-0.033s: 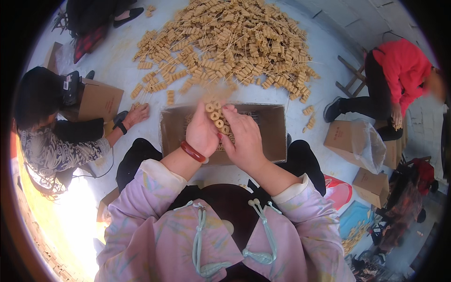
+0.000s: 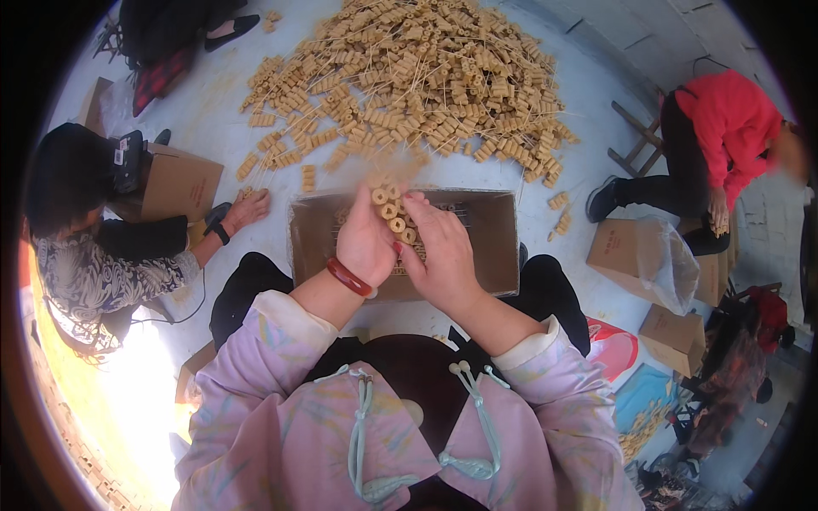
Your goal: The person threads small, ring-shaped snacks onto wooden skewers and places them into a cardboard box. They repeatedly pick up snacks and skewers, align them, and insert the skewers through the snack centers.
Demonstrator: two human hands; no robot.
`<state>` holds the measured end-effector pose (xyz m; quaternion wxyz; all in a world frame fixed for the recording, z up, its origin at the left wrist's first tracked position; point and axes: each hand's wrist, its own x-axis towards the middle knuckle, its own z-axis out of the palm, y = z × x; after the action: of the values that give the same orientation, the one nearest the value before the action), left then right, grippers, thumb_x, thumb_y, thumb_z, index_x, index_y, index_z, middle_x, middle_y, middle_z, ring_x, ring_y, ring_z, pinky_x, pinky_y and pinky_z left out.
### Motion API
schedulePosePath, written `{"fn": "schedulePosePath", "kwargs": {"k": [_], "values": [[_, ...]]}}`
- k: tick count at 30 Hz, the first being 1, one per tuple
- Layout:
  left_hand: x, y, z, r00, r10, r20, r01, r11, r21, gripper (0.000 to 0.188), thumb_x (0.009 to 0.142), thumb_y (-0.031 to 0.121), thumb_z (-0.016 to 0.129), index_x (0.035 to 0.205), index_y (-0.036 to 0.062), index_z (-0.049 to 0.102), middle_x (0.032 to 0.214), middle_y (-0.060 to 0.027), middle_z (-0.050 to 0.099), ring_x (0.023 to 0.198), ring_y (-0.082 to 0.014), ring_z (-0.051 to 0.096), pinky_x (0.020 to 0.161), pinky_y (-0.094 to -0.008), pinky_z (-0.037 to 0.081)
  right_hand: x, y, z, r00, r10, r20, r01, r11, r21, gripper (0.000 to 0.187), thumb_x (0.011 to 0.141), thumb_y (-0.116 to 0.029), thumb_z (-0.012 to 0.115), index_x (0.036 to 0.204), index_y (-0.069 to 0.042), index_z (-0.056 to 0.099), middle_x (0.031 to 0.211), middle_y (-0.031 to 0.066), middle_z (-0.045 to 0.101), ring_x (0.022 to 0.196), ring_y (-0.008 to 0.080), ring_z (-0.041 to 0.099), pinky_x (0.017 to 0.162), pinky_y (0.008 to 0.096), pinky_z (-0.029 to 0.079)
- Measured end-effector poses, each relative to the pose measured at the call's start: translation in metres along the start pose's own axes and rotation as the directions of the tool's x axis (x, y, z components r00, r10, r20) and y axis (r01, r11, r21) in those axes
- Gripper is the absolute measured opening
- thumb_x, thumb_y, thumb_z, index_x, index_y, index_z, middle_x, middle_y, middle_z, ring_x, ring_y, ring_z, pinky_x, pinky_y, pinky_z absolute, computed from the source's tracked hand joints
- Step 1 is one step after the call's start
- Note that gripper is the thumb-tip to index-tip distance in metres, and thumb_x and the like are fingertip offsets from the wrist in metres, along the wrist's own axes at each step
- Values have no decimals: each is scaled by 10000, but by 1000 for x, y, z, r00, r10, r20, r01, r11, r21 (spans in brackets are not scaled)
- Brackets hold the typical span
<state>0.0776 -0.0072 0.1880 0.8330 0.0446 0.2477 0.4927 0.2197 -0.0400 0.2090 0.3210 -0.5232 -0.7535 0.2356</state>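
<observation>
Cupped together above the cardboard box [image 2: 319, 281], my two hands hold a bundle of tan ridged rolls [image 2: 394, 216], some with round hollow ends turned toward me. My left hand [image 2: 365, 238] curls round the bundle's left side; a red-brown bangle circles that wrist. On the other side, my right hand [image 2: 443, 247] presses its fingers and thumb against the rolls. Thin sticks and more rolls show partly inside the box below, mostly hidden by my hands. The bundle's far end is blurred.
A big heap of skewered rolls [image 2: 426, 77] covers the floor ahead, with loose ones at its edges. At left a person's hand [image 2: 249, 208] rests by some rolls, near a carton [image 2: 183, 183]. Another person in red [image 2: 733, 119] bends at right beside a plastic-lined carton [image 2: 622, 255].
</observation>
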Motion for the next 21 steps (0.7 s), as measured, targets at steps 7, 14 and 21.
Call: {"fn": "schedulePosePath", "kwargs": {"k": [7, 14, 21], "values": [[8, 1, -6, 989, 19, -147, -17, 1000, 18, 588, 1045, 543, 307, 1178, 36, 573, 1110, -110, 641, 1098, -258, 601, 996, -411, 468, 6, -5, -6, 999, 15, 28, -18, 995, 100, 674, 782, -69, 732, 1392, 1, 455, 1350, 201, 521, 1209, 393, 530, 1023, 439, 439], [14, 16, -11, 964, 92, -251, -75, 994, 76, 597, 1024, 567, 372, 1153, 23, 582, 1040, -79, 631, 1023, -232, 605, 943, -391, 492, 9, 16, -19, 990, 96, 99, -113, 977, 178, 607, 835, -92, 705, 1389, -5, 472, 1275, 199, 566, 1069, 336, 610, 949, 393, 488], [10, 12, -14, 956, 122, -266, -98, 990, 102, 565, 1022, 535, 421, 1173, 11, 567, 1051, -91, 632, 1003, -243, 613, 937, -386, 503, -3, 10, -6, 934, 162, 319, -273, 899, 343, 719, 850, -80, 707, 1476, -40, 356, 1123, 168, 625, 993, 277, 647, 886, 379, 519]]}}
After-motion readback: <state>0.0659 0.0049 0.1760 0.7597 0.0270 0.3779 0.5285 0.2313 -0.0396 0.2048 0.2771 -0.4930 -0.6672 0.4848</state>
